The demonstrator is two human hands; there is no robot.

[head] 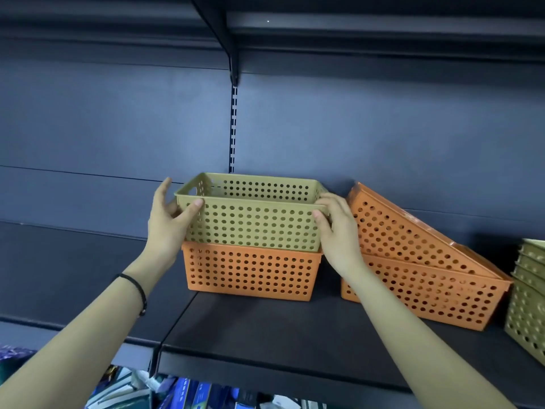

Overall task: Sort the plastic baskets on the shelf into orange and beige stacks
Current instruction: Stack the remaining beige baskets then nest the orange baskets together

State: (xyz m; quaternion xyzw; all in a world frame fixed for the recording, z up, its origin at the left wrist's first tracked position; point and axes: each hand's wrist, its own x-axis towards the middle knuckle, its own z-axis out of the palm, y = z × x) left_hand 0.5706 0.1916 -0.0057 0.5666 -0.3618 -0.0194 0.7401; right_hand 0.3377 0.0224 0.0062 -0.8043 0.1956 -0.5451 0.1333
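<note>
A beige perforated basket sits nested in the top of an orange basket on the dark shelf. My left hand grips the beige basket's left end, thumb on the front rim. On the right end my right hand grips it. To the right, one orange basket leans tilted inside another orange basket that lies flat. A stack of beige baskets stands at the far right edge, partly cut off.
The shelf's back panel and a slotted upright rise behind the baskets. Another shelf hangs overhead. Below the shelf's front edge, packaged goods fill a lower level. A black band circles my left wrist.
</note>
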